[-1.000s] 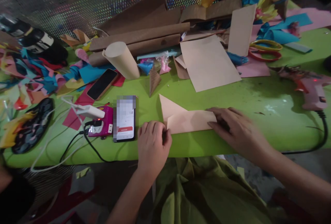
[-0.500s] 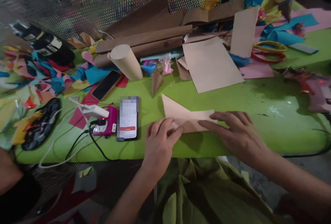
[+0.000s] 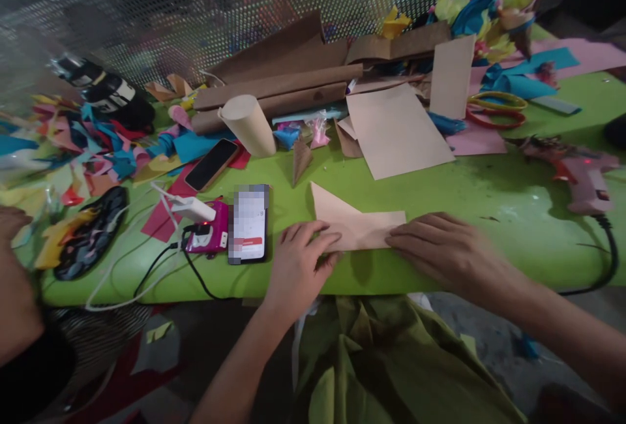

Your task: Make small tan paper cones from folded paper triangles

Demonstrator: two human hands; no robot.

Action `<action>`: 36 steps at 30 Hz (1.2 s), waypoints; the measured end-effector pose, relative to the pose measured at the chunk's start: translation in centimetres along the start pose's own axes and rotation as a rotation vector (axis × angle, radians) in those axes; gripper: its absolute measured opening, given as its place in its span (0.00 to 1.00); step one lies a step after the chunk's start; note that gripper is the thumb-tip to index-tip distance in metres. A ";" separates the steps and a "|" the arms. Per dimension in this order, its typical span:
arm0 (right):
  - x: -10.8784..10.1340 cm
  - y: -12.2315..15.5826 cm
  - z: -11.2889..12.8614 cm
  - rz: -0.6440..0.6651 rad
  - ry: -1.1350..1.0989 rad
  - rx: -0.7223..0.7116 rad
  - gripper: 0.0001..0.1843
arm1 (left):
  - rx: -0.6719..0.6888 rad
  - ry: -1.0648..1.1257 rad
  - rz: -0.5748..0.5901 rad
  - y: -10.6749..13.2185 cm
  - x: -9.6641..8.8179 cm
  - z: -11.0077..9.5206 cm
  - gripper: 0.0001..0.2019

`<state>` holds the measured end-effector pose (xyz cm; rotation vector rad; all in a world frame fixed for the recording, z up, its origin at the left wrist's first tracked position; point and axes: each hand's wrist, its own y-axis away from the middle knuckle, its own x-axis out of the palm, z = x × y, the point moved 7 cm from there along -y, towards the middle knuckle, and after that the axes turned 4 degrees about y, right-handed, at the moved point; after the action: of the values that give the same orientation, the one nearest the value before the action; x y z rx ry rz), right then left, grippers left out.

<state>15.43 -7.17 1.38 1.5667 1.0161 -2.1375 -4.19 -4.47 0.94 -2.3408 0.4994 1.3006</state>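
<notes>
Left grip (image 3: 300, 264) pinching the folded paper (image 3: 366, 228), right grip (image 3: 447, 249) pinching or pressing, unclear which: crease evenly between them.

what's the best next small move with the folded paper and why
Probably press its lower edge flat and smooth along it: the left hand is at the left part of the folded paper, the right hand at its right end, and a shadow on the green table below that edge suggests it may be slightly raised.
</notes>
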 end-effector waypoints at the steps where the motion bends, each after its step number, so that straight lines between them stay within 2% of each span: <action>1: 0.0 -0.1 0.1 -0.017 0.021 -0.015 0.14 | -0.019 0.014 -0.023 -0.1 -0.3 0.2 0.12; 5: 0.4 -0.2 -0.1 -0.091 0.062 -0.027 0.14 | -0.039 0.091 -0.074 0.3 -0.7 0.7 0.20; 8: 0.0 -0.5 -1.0 -0.146 -0.009 0.071 0.10 | 0.004 0.157 -0.075 0.1 -0.7 0.5 0.21; 12: -1.2 -1.3 -2.9 -0.158 -0.295 0.324 0.10 | -0.025 0.340 -0.195 -1.6 -1.8 0.6 0.09; 14: -2.2 -1.6 -4.0 -0.230 -0.451 0.442 0.09 | -0.093 0.506 -0.263 -2.8 -2.5 1.0 0.06; 18: -4.0 -1.7 -6.0 -0.486 -0.781 0.565 0.17 | -0.229 0.863 -0.373 -4.5 -3.1 1.6 0.09; 23: -4.9 -2.3 -5.8 -0.620 -1.031 0.569 0.17 | -0.279 1.155 -0.454 -5.1 -3.2 1.3 0.17; 27: -5.6 -2.7 -4.3 -0.621 -1.077 0.543 0.17 | -0.315 1.270 -0.474 -4.7 -2.4 0.8 0.18; 30: -6.2 -2.8 -3.5 -0.618 -1.061 0.541 0.14 | -0.420 1.376 -0.490 -4.0 -1.0 0.8 0.20; 33: -7.0 -2.6 -3.0 -0.651 -0.963 0.544 0.13 | -0.532 1.503 -0.482 -3.3 0.7 0.5 0.23; 36: -7.7 -2.4 -2.6 -0.678 -0.844 0.541 0.11 | -0.569 1.562 -0.484 -2.8 1.5 0.0 0.24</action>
<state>18.57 -4.96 8.95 0.2687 0.7307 -3.2732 -2.06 -2.32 0.19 -3.2096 -0.1254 -0.9207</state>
